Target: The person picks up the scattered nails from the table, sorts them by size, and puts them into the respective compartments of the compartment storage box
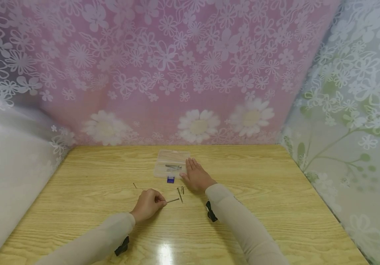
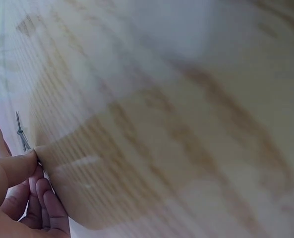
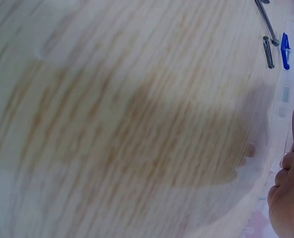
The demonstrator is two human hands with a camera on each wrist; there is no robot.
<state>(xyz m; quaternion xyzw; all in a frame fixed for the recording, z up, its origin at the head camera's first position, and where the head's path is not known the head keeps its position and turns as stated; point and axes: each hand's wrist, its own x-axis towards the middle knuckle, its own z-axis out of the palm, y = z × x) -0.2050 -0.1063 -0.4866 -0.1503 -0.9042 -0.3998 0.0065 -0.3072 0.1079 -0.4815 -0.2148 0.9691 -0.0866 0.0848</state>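
In the head view my left hand (image 1: 148, 204) pinches a long thin metal nail (image 1: 172, 200) between thumb and fingertips, its headed end pointing right. That end is close to another long nail (image 1: 179, 195) lying on the table. My right hand (image 1: 198, 178) lies with straight fingers over the right side of a clear plastic box (image 1: 160, 162), hiding that part of it. Several nails (image 1: 173, 166) are inside the box. In the left wrist view the thumb and curled fingers (image 2: 23, 183) show at lower left; the right wrist view catches the right hand (image 3: 288, 198) at its edge.
Short nails (image 1: 182, 190) lie beside the long loose one, and a small one (image 1: 134, 185) sits further left. A blue clip-like piece (image 1: 171, 179) is at the box's front edge. Floral cloth (image 1: 196, 92) hangs behind the wooden table (image 1: 259, 176).
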